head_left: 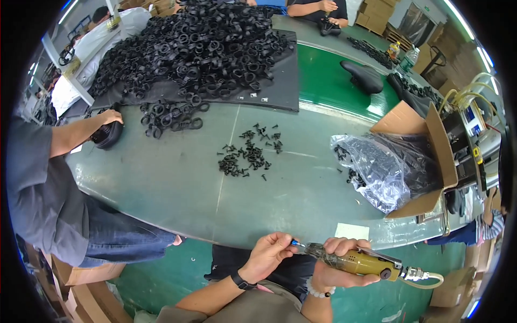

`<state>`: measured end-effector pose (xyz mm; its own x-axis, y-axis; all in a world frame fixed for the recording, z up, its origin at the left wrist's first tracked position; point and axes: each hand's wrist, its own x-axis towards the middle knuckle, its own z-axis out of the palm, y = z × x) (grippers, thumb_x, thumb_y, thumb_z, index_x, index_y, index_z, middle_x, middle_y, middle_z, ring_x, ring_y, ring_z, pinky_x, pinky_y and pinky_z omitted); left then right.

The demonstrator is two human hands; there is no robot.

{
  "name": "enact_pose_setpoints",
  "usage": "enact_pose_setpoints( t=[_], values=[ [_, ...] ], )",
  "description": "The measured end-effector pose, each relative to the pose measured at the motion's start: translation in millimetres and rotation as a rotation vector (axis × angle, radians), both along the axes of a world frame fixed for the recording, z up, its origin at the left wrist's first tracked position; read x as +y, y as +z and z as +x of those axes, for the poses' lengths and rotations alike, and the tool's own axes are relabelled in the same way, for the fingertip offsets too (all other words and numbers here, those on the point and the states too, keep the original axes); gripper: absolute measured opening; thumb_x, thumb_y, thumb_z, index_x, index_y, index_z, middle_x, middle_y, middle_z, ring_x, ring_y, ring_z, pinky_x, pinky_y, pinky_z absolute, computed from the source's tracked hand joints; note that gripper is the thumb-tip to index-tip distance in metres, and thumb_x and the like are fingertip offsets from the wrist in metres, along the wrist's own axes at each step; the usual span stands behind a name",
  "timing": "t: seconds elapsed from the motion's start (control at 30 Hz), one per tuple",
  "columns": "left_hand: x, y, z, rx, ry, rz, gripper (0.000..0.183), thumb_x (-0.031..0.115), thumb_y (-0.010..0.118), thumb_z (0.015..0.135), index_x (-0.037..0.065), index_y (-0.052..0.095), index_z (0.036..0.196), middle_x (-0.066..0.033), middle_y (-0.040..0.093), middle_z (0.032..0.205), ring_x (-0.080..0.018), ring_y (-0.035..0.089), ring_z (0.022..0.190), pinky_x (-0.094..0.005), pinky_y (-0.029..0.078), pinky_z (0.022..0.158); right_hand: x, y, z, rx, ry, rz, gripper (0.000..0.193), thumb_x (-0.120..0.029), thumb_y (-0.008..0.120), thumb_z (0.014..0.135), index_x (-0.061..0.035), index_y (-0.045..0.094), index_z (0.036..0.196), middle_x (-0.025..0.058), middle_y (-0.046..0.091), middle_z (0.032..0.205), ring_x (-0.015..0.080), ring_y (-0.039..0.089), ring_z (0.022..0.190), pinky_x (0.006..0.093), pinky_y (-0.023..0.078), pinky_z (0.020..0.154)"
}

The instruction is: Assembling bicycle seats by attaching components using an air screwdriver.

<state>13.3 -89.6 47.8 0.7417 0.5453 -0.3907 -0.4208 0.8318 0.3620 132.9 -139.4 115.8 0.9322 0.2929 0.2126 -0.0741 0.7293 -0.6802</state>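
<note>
My right hand [336,275] is wrapped round the yellow-brown body of a pneumatic screwdriver [369,265], held level just off the table's near edge. A pale air hose [433,281] runs from its right end. At the other end, the thumb and fingers of my left hand [264,259] pinch the screwdriver bit [295,243], which has a blue collar. The fingers hide the bit's tip. Farther off, loose black screws [247,159] lie scattered in a heap on the grey-green table [161,177].
Black ring clamps [199,48] form a large mound at the back, with a smaller cluster [167,116] before it. An open carton [441,145] with plastic bags stands right. A black saddle [363,77] rests on the green belt [328,81]. A co-worker's hand [112,117] holds another saddle, left.
</note>
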Motion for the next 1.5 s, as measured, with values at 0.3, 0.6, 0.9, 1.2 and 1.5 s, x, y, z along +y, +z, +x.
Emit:
enact_pose_setpoints(
  t=[0.3,0.6,0.9,1.2,1.5],
  values=[
    [-16.9,-10.4,5.2,-0.182,0.026,-0.159,0.018,0.015,0.054,0.096,0.001,0.059,0.107,-0.0109,0.062,0.110,-0.0154,0.061,0.093,-0.0268,0.052,0.084,-9.0,-7.1,3.1,0.027,0.022,0.029,0.086,-0.084,0.028,0.079,-0.0065,0.052,0.108,0.0059,0.051,0.062,0.0199,0.049,0.050,0.0316,0.044,0.049],
    [30.5,-34.8,-106.3,0.809,0.422,0.554,0.021,0.020,0.057,0.094,0.001,0.062,0.101,-0.0054,0.066,0.087,-0.0119,0.061,0.077,-0.0257,0.050,0.071,-8.3,4.9,11.5,0.216,-0.081,-0.099,0.072,-0.076,0.035,0.084,-0.0069,0.050,0.099,0.0015,0.039,0.057,0.0139,0.037,0.047,0.0269,0.034,0.047],
    [125.8,-58.9,-285.0,1.314,0.970,0.674,0.038,0.036,0.046,0.098,0.004,0.052,0.119,-0.0068,0.059,0.104,-0.0111,0.053,0.085,-0.0244,0.044,0.072,-4.1,9.9,7.0,0.260,-0.022,-0.156,0.066,-0.072,0.036,0.086,-0.0081,0.046,0.096,0.0006,0.035,0.056,0.0115,0.031,0.045,0.0249,0.028,0.045],
    [172.7,-39.3,-251.5,1.188,0.522,0.674,0.061,0.051,0.035,0.099,0.008,0.038,0.142,-0.0115,0.046,0.136,-0.0239,0.051,0.119,-0.0362,0.050,0.086,-16.1,12.4,0.5,0.224,0.007,-0.116,0.071,-0.075,0.032,0.085,-0.0081,0.051,0.100,0.0026,0.041,0.054,0.0153,0.038,0.042,0.0287,0.034,0.043],
    [159.9,-12.7,-238.5,1.114,0.576,0.452,0.059,0.016,0.053,0.082,0.004,0.040,0.138,-0.0080,0.060,0.114,-0.0183,0.061,0.097,-0.0300,0.054,0.066,-21.0,15.2,5.5,0.285,0.107,-0.020,0.077,-0.079,0.024,0.083,-0.0095,0.053,0.100,0.0085,0.047,0.053,0.0239,0.043,0.039,0.0383,0.040,0.040]
  ],
)
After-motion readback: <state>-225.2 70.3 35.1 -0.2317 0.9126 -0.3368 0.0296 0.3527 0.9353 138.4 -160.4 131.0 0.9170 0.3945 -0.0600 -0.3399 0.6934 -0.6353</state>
